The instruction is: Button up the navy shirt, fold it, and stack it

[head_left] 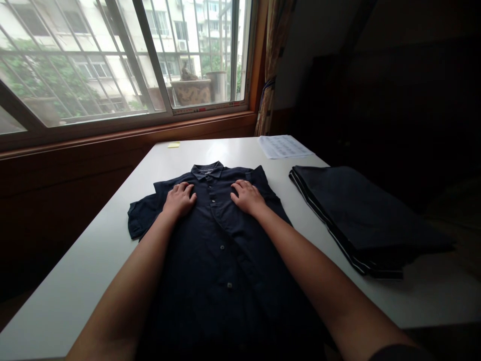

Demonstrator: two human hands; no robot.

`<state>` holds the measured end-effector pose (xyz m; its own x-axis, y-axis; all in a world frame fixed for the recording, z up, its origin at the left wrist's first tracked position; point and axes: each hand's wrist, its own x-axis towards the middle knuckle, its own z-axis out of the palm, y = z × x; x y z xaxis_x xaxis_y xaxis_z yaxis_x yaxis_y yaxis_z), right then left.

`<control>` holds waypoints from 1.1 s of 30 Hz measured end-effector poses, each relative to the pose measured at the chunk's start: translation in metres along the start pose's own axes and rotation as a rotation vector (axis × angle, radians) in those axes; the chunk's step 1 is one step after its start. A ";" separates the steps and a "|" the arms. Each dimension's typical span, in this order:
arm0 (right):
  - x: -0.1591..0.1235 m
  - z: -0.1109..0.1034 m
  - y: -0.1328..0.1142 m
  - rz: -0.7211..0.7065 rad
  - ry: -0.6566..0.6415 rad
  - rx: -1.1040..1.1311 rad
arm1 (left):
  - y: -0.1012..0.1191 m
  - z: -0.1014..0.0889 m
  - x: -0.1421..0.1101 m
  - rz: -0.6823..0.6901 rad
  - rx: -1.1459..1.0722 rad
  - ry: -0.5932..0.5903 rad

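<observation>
A dark navy short-sleeved shirt [225, 225] lies front side up on the white table [93, 240], its collar [207, 170] at the far end and a row of buttons down the middle. My left hand [180, 199] rests on the left chest of the shirt, fingers slightly bent and spread. On the other side of the buttons, my right hand [247, 196] lies on the cloth in much the same way. Neither hand grips the fabric visibly. The left sleeve [141, 215] spreads out beside my left forearm; the right sleeve [259, 178] sits near the right shoulder.
Folded dark cloth [345, 205] with white-striped edges lies on the table's right side. Printed papers [284, 146] rest at the far right corner, and a small yellow note [173, 145] at the far left. Beyond the table are a barred window [112, 60] and a tied curtain [268, 75].
</observation>
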<state>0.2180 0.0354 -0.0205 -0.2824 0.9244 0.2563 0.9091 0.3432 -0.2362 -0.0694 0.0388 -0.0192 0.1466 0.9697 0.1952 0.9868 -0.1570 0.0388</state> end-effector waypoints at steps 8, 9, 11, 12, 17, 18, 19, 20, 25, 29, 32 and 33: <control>-0.005 -0.005 -0.004 -0.015 0.037 0.004 | 0.002 0.009 0.001 -0.066 -0.031 -0.123; -0.006 -0.005 -0.005 -0.013 0.041 0.002 | 0.002 0.009 0.000 -0.075 -0.037 -0.133; -0.008 -0.005 -0.008 -0.009 0.047 -0.003 | 0.003 0.008 0.000 -0.088 -0.047 -0.143; -0.010 -0.005 -0.010 -0.008 0.050 -0.005 | 0.004 0.008 -0.001 -0.092 -0.052 -0.144; -0.029 -0.005 -0.012 -0.056 0.033 -0.008 | 0.006 0.006 -0.003 -0.109 -0.061 -0.133; -0.035 -0.006 -0.011 -0.075 0.024 -0.006 | 0.006 0.007 -0.003 -0.112 -0.061 -0.131; -0.041 -0.007 -0.010 -0.093 0.014 -0.005 | 0.006 0.007 -0.004 -0.115 -0.061 -0.128; -0.047 -0.009 -0.009 -0.111 0.005 -0.003 | 0.006 0.007 -0.004 -0.117 -0.061 -0.125; -0.072 -0.016 -0.003 -0.186 -0.026 -0.001 | 0.008 0.007 -0.006 -0.127 -0.065 -0.097; -0.076 -0.019 0.000 -0.218 -0.019 0.060 | 0.009 0.007 -0.009 -0.134 -0.072 -0.070; -0.075 -0.023 0.003 -0.264 0.002 0.171 | 0.009 0.007 -0.011 -0.137 -0.078 -0.049; -0.074 -0.026 0.004 -0.288 0.009 0.211 | 0.008 0.007 -0.012 -0.134 -0.081 -0.041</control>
<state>0.2503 -0.0364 -0.0166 -0.5141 0.7838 0.3484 0.7093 0.6169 -0.3411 -0.0624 0.0275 -0.0275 0.0181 0.9896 0.1426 0.9893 -0.0384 0.1406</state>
